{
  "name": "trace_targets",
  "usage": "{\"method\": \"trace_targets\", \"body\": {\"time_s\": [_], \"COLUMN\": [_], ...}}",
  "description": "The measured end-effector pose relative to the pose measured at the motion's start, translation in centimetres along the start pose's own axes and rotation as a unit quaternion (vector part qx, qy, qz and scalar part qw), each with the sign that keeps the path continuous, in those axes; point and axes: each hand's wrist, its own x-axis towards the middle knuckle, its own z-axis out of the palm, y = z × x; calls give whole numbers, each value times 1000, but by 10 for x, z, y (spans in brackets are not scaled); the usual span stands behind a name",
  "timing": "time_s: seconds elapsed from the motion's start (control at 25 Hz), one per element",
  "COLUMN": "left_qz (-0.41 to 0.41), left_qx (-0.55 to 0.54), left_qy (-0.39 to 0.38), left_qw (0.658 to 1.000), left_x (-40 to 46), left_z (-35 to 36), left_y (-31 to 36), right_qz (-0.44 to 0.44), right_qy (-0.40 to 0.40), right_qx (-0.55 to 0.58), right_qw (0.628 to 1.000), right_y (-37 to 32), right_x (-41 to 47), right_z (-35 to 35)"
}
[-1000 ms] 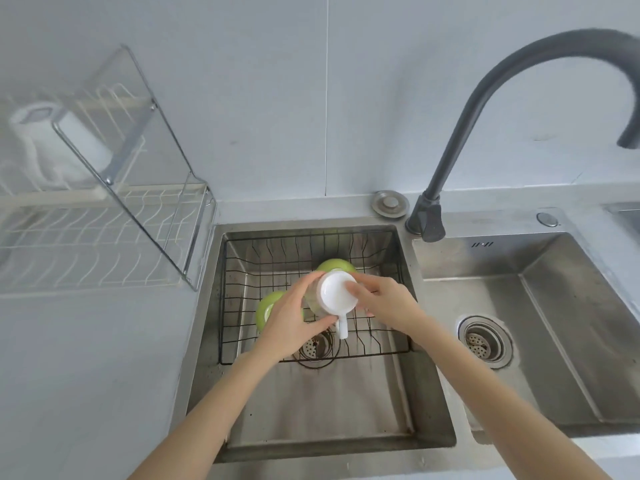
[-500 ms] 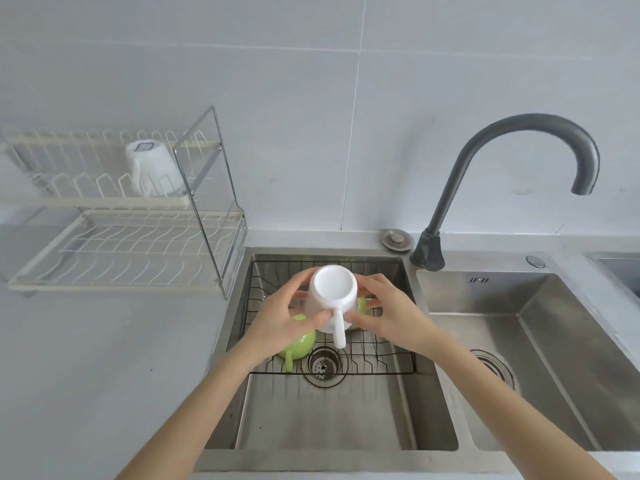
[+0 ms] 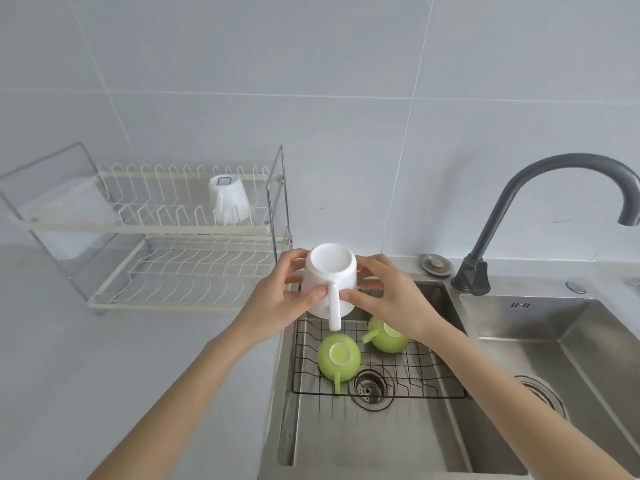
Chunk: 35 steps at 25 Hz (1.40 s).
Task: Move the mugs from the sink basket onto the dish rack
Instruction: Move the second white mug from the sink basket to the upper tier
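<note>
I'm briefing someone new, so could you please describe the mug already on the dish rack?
Left of the sink stands a two-tier wire dish rack. On its upper tier, near the right end, a white mug sits upside down. It is the only thing on the rack; the other white mug is in the hands.

I see a dark grey faucet [image 3: 540,216] with a curved neck; its base stands on the steel ledge between the two sink bowls. Just left of this base a round metal cap [image 3: 437,265] lies on the ledge. The right bowl [image 3: 540,344] has a round drain strainer [image 3: 540,393] near the picture edge, and a small steel button [image 3: 575,287] sits behind this bowl. The wall [image 3: 311,81] is of large pale grey tiles, and the grey countertop [image 3: 114,375] spreads to the left
</note>
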Motion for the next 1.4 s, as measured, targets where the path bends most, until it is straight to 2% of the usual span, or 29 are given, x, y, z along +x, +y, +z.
{"method": "trace_targets", "body": {"time_s": [0.84, 1.2, 1.4], "left_qz": [85, 84, 63], "left_qx": [119, 182, 182], "left_qy": [51, 59, 58], "left_qw": [988, 978, 980], "left_x": [13, 62, 93], "left_z": [-214, -280, -311], "left_y": [12, 16, -7], "right_qz": [-69, -57, -42], "right_qy": [30, 15, -26], "right_qx": [-30, -80, -109], "right_qw": [997, 995, 993], "right_y": [-155, -187, -189], "right_x": [110, 191, 240], "right_z": [101, 119, 138]}}
